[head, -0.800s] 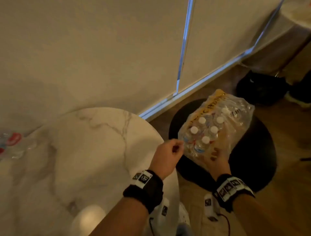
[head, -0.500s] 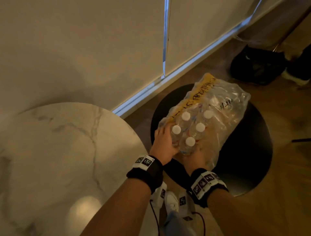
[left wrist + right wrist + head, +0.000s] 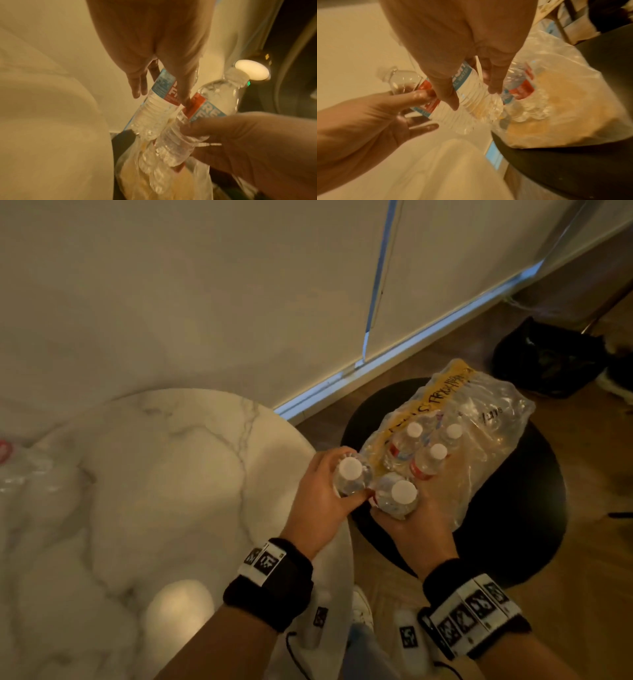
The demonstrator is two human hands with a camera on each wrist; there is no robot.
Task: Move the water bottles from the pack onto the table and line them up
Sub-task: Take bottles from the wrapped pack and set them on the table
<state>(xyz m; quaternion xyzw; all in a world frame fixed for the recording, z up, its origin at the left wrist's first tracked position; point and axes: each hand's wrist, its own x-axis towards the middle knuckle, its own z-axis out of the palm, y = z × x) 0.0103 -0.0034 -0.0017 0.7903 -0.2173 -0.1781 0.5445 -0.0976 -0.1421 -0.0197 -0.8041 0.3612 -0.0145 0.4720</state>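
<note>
The torn clear plastic pack (image 3: pixel 479 419) lies on a round black stool (image 3: pixel 513 525) and holds three upright white-capped bottles (image 3: pixel 437 451). My left hand (image 3: pixel 322 501) grips one water bottle (image 3: pixel 351 474) lifted at the pack's near-left corner, beside the edge of the marble table (image 3: pixel 171 474). My right hand (image 3: pixel 418 529) grips a second bottle (image 3: pixel 404 493) right next to it. In the left wrist view my left hand's fingers (image 3: pixel 137 86) wrap the red and blue labelled bottle (image 3: pixel 159 97). In the right wrist view my right hand's fingers (image 3: pixel 447 94) wrap the other bottle (image 3: pixel 471 97) above the pack (image 3: pixel 565 108).
Crumpled clear plastic with a red mark (image 3: pixel 13 463) lies at the table's far left. A white wall with a pale baseboard (image 3: pixel 394 357) runs behind. A black bag (image 3: pixel 548 357) sits on the wooden floor beyond the stool.
Both hands reached into the pack, each closed round a bottle, and lifted the two bottles up and out at the near-left corner.
</note>
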